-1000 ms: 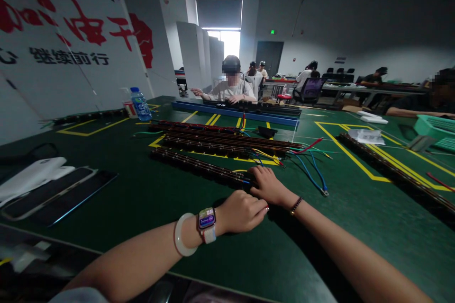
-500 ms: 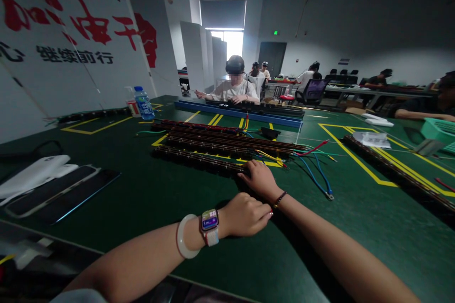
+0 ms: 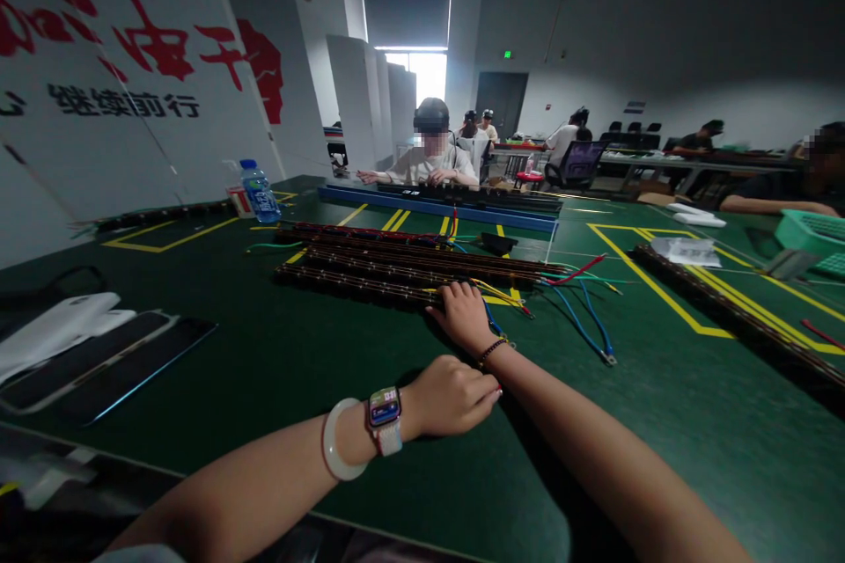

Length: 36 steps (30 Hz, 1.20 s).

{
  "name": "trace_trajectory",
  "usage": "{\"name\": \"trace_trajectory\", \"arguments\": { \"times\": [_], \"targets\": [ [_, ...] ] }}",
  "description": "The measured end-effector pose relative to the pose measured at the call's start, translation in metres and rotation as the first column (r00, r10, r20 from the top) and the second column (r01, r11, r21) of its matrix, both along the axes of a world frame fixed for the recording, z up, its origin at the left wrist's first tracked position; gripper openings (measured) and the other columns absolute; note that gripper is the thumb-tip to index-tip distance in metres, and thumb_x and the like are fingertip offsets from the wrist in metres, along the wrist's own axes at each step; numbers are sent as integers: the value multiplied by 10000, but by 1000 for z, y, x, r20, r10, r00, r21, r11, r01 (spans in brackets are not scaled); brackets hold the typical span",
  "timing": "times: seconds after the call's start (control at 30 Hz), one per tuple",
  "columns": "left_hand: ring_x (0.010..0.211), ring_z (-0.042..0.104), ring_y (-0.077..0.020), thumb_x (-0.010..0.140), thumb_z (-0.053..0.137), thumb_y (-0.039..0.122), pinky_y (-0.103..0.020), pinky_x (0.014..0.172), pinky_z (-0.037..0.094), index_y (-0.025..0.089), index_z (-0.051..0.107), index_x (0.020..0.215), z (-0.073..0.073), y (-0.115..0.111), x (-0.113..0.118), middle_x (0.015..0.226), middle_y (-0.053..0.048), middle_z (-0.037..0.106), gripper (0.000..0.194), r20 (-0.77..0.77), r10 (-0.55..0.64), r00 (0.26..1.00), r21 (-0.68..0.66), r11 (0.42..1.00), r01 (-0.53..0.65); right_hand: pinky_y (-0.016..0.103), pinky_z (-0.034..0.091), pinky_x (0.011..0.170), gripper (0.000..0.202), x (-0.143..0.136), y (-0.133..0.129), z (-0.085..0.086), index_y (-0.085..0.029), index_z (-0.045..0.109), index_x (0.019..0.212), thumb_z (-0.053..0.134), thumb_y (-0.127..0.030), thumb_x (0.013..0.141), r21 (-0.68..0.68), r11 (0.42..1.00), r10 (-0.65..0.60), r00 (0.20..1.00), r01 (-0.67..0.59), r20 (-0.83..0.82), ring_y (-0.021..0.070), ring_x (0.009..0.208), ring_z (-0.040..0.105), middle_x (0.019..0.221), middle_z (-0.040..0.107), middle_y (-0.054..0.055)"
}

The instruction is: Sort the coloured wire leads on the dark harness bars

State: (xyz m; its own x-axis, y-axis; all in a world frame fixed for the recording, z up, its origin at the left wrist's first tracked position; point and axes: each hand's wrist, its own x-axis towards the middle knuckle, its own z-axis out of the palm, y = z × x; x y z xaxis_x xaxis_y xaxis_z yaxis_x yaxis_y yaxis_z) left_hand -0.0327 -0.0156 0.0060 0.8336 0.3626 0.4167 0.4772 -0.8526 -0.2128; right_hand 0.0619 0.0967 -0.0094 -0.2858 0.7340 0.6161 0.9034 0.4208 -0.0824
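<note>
Fingers curled, my left hand (image 3: 451, 398) rests on the green table (image 3: 317, 369), a watch and a pale bangle on its wrist; what its fingers hold, if anything, is hidden. Further forward, my right hand (image 3: 466, 317) lies over the right end of the nearest dark wired strip (image 3: 356, 286), fingers bent against it. Several such long strips lie side by side beyond it. Yellow wires (image 3: 495, 292), blue wires (image 3: 596, 325) and a red wire (image 3: 581, 271) spread from their right ends.
Phones (image 3: 149, 369) and a white device (image 3: 59, 330) lie at the left. A blue bottle (image 3: 260, 193) stands at the back left. Across the table, a person (image 3: 432, 158) sits behind a long blue rail (image 3: 436, 207). A green basket (image 3: 811, 242) and another strip (image 3: 745, 317) are right.
My right hand has moved slightly forward and left with the nearest strip, which now lies closer against the others. A blue wire end shows beside my right wrist. My left hand keeps its curled pose.
</note>
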Motion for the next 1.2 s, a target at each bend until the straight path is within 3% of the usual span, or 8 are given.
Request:
{"name": "trace_trajectory", "arguments": {
  "times": [0.13, 0.2, 0.3, 0.43, 0.73, 0.93, 1.07, 1.2],
  "targets": [
    [634, 581, -124, 926, 364, 289, -273, 589, 340, 174, 588, 843, 0, 0, 0, 692, -5, 618, 266, -3, 17, 1000, -32, 999, -17, 422, 190, 1068, 751, 6, 1, -6, -143, 401, 1372, 502, -628, 808, 111, 992, -57, 995, 66, -86, 286, 1251, 252, 1365, 285, 153],
    [651, 591, -126, 926, 363, 288, -273, 601, 352, 174, 596, 862, 1, 0, -1, 705, -4, 624, 267, -10, 19, 1000, -54, 998, -20, 453, 141, 1088, 912, 9, 3, -9, -116, 325, 1425, 498, -712, 757, 78, 987, -127, 983, 138, -133, 322, 1310, 163, 1422, 180, 174],
    [660, 598, -126, 923, 370, 287, -277, 607, 359, 171, 603, 872, 2, -2, 0, 718, -4, 631, 266, -18, 23, 1000, -81, 996, -24, 482, 122, 1085, 1023, 11, 5, -11, -83, 315, 1428, 445, -801, 711, -45, 981, -195, 969, 190, -151, 343, 1307, 180, 1402, 208, 208],
    [659, 595, -128, 923, 372, 285, -277, 602, 353, 166, 599, 861, 3, -3, 0, 721, -9, 630, 263, -31, 32, 999, -83, 996, -35, 476, 165, 1068, 996, 12, 9, -8, -89, 367, 1393, 431, -811, 710, -104, 979, -192, 969, 178, -153, 330, 1244, 276, 1330, 312, 206],
    [652, 575, -129, 927, 371, 271, -277, 607, 353, 165, 577, 805, 1, -2, 3, 709, -8, 612, 261, -57, 30, 998, -97, 995, -35, 459, 242, 1024, 927, -4, 16, 3, -109, 387, 1357, 451, -784, 725, -129, 980, -174, 961, 149, -216, 325, 1173, 324, 1292, 346, 182],
    [690, 592, -121, 929, 372, 252, -241, 643, 397, 157, 617, 881, 1, 2, 1, 745, -32, 633, 267, 21, 3, 1000, -80, 997, -1, 499, 114, 1096, 977, -17, 21, 6, -91, 348, 1388, 476, -784, 712, -122, 988, -123, 964, 96, -235, 331, 1289, 204, 1370, 266, 188],
    [696, 595, -119, 937, 362, 267, -229, 666, 425, 158, 624, 906, 2, 5, -3, 751, -40, 635, 286, 56, -3, 998, -83, 997, 8, 387, 94, 1155, 839, 9, -10, 29, -159, 352, 1396, 409, -739, 793, 44, 999, 26, 977, -17, -214, 227, 1342, 147, 1418, 230, 91],
    [682, 593, -114, 941, 351, 280, -229, 675, 437, 163, 620, 906, 2, 7, -4, 729, -31, 625, 296, 55, -7, 998, -113, 993, 14, 314, 188, 1123, 593, 88, -51, 63, -192, 370, 1382, 393, -539, 902, 199, 980, 23, 981, 16, -195, 170, 1291, 253, 1367, 309, 75]
  ]
}}
